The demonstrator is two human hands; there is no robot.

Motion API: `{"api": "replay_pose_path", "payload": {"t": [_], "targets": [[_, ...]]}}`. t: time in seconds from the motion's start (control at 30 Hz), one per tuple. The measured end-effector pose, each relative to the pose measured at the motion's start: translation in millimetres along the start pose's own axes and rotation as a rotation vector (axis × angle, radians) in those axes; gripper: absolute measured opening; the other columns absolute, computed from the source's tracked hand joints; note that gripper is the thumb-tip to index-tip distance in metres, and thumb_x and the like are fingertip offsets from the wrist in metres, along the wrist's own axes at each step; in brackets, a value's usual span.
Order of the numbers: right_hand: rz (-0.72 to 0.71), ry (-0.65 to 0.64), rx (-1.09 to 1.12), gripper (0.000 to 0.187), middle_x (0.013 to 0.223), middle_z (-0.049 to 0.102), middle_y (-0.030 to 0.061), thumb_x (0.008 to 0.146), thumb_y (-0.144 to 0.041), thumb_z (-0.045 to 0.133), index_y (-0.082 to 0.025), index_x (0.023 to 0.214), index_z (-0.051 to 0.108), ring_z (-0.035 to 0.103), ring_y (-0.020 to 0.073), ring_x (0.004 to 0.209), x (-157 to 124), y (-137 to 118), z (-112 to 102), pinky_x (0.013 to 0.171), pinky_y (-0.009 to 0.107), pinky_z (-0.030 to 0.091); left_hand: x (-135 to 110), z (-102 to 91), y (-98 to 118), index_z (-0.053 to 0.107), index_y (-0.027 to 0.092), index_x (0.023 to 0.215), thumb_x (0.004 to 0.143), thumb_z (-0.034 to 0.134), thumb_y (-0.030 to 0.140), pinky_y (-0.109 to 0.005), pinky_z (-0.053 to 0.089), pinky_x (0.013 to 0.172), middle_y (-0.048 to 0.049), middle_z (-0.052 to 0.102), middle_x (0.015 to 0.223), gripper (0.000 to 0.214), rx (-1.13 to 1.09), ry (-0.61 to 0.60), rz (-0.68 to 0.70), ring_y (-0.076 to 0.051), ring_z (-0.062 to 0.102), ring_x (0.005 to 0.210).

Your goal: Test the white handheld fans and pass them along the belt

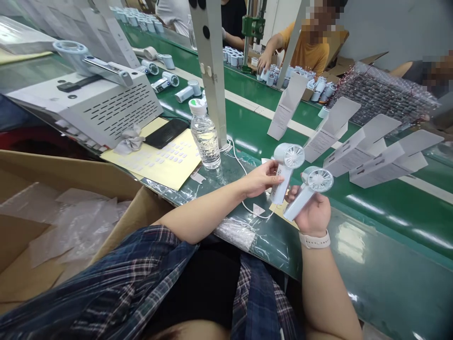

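Two pale blue handheld fans are held side by side over the near edge of the green bench. My left hand (pixel 261 180) is closed round the handle of the left handheld fan (pixel 282 186), its round head tilted up and away from me. In my right hand (pixel 314 213), palm up with a watch strap at the wrist, the right handheld fan (pixel 299 202) lies with fingers wrapped about its handle. Both fan grilles face up towards me. Under the hands, a white cable (pixel 244 203) and a small yellow piece of paper (pixel 283 212) lie on the bench.
Several open white boxes (pixel 325 137) stand on the green conveyor (pixel 247 123). A water bottle (pixel 206 137) stands left of my hands by a metal post (pixel 212 71). A cardboard box (pixel 120 226) with plastic bags is at left. Co-workers sit across the belt.
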State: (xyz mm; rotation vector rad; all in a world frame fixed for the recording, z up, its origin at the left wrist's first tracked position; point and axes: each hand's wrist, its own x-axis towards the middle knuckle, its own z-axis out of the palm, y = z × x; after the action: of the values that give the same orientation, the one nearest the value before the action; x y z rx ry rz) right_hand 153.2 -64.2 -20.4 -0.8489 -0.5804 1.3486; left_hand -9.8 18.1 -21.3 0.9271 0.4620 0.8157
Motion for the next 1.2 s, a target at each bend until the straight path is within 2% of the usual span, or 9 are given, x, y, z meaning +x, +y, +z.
{"api": "replay_pose_path", "payload": {"t": [0.1,0.17,0.33,0.47,0.57,0.7,0.87,1.03,1.2], "targets": [[-0.013,-0.021,0.004,0.026,0.073,0.064,0.0046,0.079,-0.045,0.050,-0.022,0.080,0.063,0.056,0.0185,0.060,0.2,1.1,0.0,0.059,0.036,0.049,0.3,-1.7,-1.1,0.058,0.015,0.111,0.058,0.093,0.028,-0.031,0.052,0.078,-0.0086,0.065,0.102,0.065,-0.036,-0.006,-0.024,-0.017,0.063,0.088],[-0.025,-0.020,0.014,0.026,0.077,0.065,0.0042,0.079,-0.044,0.051,-0.022,0.084,0.064,0.056,0.0180,0.060,0.7,1.5,-0.1,0.058,0.035,0.048,1.0,-1.4,-1.3,0.059,0.015,0.108,0.062,0.090,0.026,-0.031,0.051,0.079,-0.0073,0.066,0.098,0.056,-0.049,0.011,-0.043,-0.017,0.063,0.086],[-0.038,0.003,0.042,0.023,0.078,0.064,0.0029,0.075,-0.042,0.057,-0.023,0.085,0.066,0.058,0.0197,0.067,1.8,0.9,-1.5,0.056,0.034,0.047,3.1,3.6,1.2,0.057,0.015,0.102,0.081,0.060,0.017,-0.036,0.052,0.083,-0.0077,0.069,0.095,0.022,-0.073,0.113,-0.103,-0.018,0.066,0.084],[-0.082,0.011,0.069,0.021,0.076,0.065,0.0022,0.073,-0.040,0.062,-0.022,0.083,0.067,0.060,0.0194,0.067,3.0,-0.4,-3.6,0.054,0.032,0.048,2.9,6.7,3.0,0.055,0.015,0.109,0.083,0.045,0.013,-0.041,0.052,0.089,-0.0112,0.071,0.104,0.028,-0.032,0.135,-0.105,-0.022,0.070,0.093],[-0.127,0.032,0.080,0.024,0.077,0.068,0.0034,0.075,-0.040,0.060,-0.021,0.087,0.069,0.064,0.0206,0.070,5.4,0.0,-6.9,0.055,0.033,0.051,3.3,5.9,2.1,0.054,0.016,0.110,0.083,0.048,0.013,-0.043,0.051,0.092,-0.0128,0.071,0.109,0.028,0.002,0.116,-0.074,-0.023,0.071,0.098],[-0.136,0.138,0.083,0.028,0.079,0.073,0.0069,0.082,-0.039,0.054,-0.018,0.093,0.069,0.069,0.0219,0.075,8.7,3.3,-11.9,0.063,0.036,0.056,4.0,1.3,-0.3,0.053,0.017,0.106,0.084,0.065,0.019,-0.040,0.053,0.086,-0.0110,0.072,0.105,0.026,0.008,0.052,-0.035,-0.021,0.072,0.092],[-0.134,0.130,0.069,0.024,0.080,0.075,0.0034,0.087,-0.034,0.054,-0.025,0.106,0.065,0.071,0.0220,0.075,8.4,6.4,-12.1,0.064,0.035,0.056,3.6,-2.4,-1.8,0.051,0.017,0.097,0.070,0.087,0.038,-0.028,0.053,0.068,-0.0028,0.070,0.087,0.050,0.021,-0.015,-0.014,-0.014,0.068,0.075],[-0.145,0.139,0.042,0.021,0.077,0.075,0.0008,0.086,-0.028,0.056,-0.027,0.105,0.066,0.072,0.0200,0.072,6.7,6.7,-8.7,0.060,0.031,0.055,4.4,-3.0,-2.5,0.048,0.018,0.092,0.055,0.092,0.054,-0.024,0.051,0.062,0.0006,0.068,0.081,0.068,0.026,-0.049,-0.004,-0.012,0.065,0.070],[-0.079,0.209,0.032,0.019,0.076,0.076,0.0037,0.088,-0.038,0.057,-0.022,0.096,0.066,0.072,0.0207,0.066,7.5,7.7,-8.1,0.061,0.034,0.058,4.9,-4.3,-4.2,0.046,0.019,0.091,0.052,0.091,0.059,-0.021,0.047,0.057,0.0019,0.066,0.077,0.071,0.050,-0.067,-0.005,-0.011,0.063,0.065]]}}
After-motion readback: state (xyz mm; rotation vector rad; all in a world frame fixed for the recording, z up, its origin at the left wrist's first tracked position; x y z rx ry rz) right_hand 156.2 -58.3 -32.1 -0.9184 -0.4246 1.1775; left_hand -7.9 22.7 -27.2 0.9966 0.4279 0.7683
